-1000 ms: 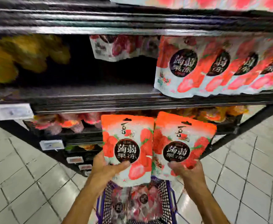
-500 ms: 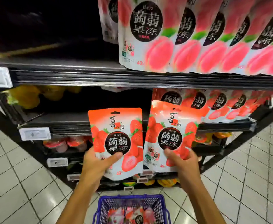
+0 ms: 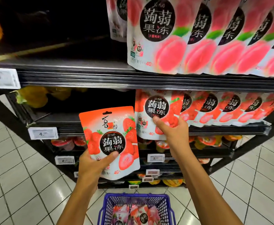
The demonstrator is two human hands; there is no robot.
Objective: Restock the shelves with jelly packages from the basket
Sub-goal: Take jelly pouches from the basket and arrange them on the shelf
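My left hand [image 3: 94,164] grips a red strawberry jelly package [image 3: 112,142] by its lower left corner, held upright in front of the shelves. My right hand [image 3: 172,130] grips a second strawberry jelly package [image 3: 155,109] and holds it at the left end of the row of the same packages [image 3: 222,109] on the middle shelf [image 3: 214,130]. Its top edge is tucked under the shelf above. The blue basket [image 3: 167,202] stands below on the floor with several more packages [image 3: 133,215] inside.
The upper shelf [image 3: 100,78] carries a row of peach jelly packages [image 3: 197,38]; its left part is dark and bare. Left of my right hand the middle shelf has a gap [image 3: 64,117]. Jelly cups [image 3: 68,142] fill lower shelves. White price tags [image 3: 43,133] hang on the edges.
My right hand has pushed its package up and back onto the middle shelf, beside the strawberry row. My left hand holds its package much as before.
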